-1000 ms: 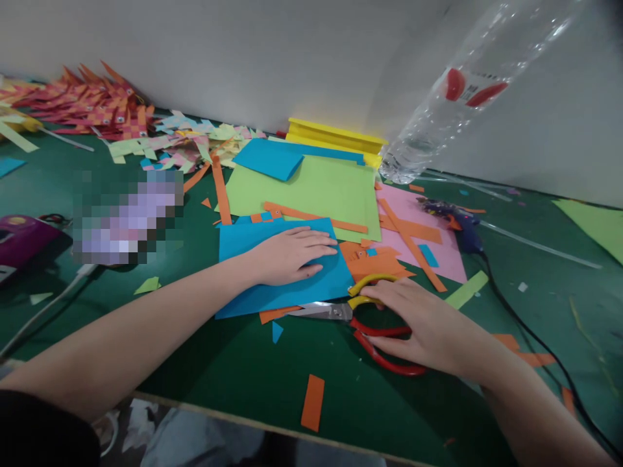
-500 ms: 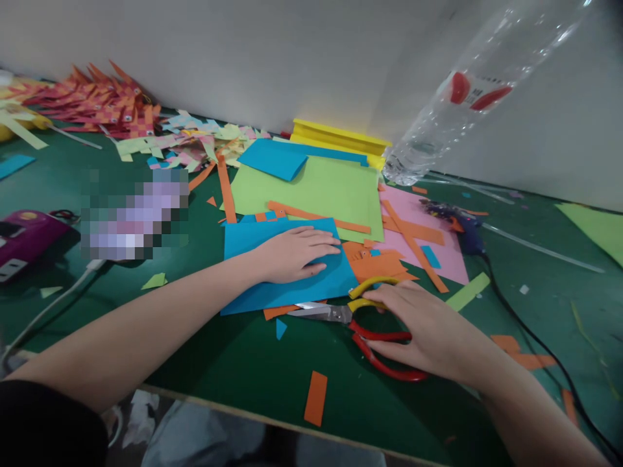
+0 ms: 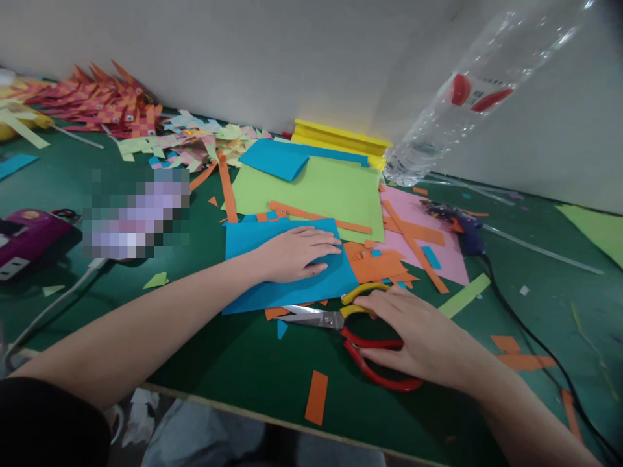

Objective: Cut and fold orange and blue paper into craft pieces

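Note:
My left hand (image 3: 299,254) lies flat on a sheet of blue paper (image 3: 248,240), fingers stretched out over its right half. In my right hand (image 3: 403,327) are scissors (image 3: 335,320) with yellow and red handles, my fingers through and around the loops. Their blades are slightly apart, pointing left along the near edge of the blue sheet. Orange paper scraps (image 3: 377,263) lie just right of the sheet, partly under it. A small orange strip (image 3: 317,397) rests nearer the table's front edge.
Behind the blue sheet lie light green paper (image 3: 335,188) and pink paper (image 3: 450,256). A clear bottle (image 3: 452,104) rises at the back right, near a corded glue gun (image 3: 468,233). Woven orange-red paper pieces (image 3: 107,107) and a purple power socket (image 3: 32,237) are on the left.
My right hand and the scissors have shifted slightly left and toward me. The left hand stays pressed on the blue sheet.

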`<state>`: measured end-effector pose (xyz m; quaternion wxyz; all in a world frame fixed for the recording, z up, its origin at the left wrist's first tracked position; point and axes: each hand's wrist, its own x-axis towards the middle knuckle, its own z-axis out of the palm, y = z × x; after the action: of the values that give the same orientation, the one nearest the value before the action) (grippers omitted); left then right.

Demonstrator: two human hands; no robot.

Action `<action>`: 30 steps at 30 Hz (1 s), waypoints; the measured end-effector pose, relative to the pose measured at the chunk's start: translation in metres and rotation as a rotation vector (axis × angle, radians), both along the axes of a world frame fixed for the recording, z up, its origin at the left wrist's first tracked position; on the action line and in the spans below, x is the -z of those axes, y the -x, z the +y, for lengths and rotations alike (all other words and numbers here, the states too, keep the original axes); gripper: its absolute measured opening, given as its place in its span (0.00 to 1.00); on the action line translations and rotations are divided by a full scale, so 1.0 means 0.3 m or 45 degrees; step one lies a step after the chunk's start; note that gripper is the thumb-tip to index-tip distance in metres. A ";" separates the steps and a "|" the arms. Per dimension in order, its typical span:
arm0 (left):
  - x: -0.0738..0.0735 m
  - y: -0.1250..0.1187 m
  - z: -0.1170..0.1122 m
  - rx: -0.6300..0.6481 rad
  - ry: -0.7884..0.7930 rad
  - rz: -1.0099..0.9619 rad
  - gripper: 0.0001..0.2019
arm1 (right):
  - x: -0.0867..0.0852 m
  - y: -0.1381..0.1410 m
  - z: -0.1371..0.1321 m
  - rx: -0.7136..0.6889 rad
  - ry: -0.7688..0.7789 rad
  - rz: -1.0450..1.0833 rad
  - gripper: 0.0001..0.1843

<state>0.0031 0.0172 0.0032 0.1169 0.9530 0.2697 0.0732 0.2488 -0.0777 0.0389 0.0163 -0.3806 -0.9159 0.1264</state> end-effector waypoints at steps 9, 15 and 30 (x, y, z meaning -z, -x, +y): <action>0.001 -0.002 0.003 -0.004 -0.015 0.004 0.21 | 0.009 0.022 -0.010 -0.022 -0.071 -0.034 0.24; 0.006 -0.001 0.004 0.000 -0.018 -0.012 0.21 | 0.003 0.034 -0.014 -0.016 -0.047 -0.028 0.24; 0.000 -0.004 -0.002 -0.020 -0.026 -0.018 0.20 | 0.003 0.084 -0.036 -0.044 -0.087 -0.019 0.24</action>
<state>0.0045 0.0167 0.0031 0.1084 0.9515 0.2756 0.0836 0.2237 -0.0884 0.0381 0.0204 -0.3650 -0.9262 0.0927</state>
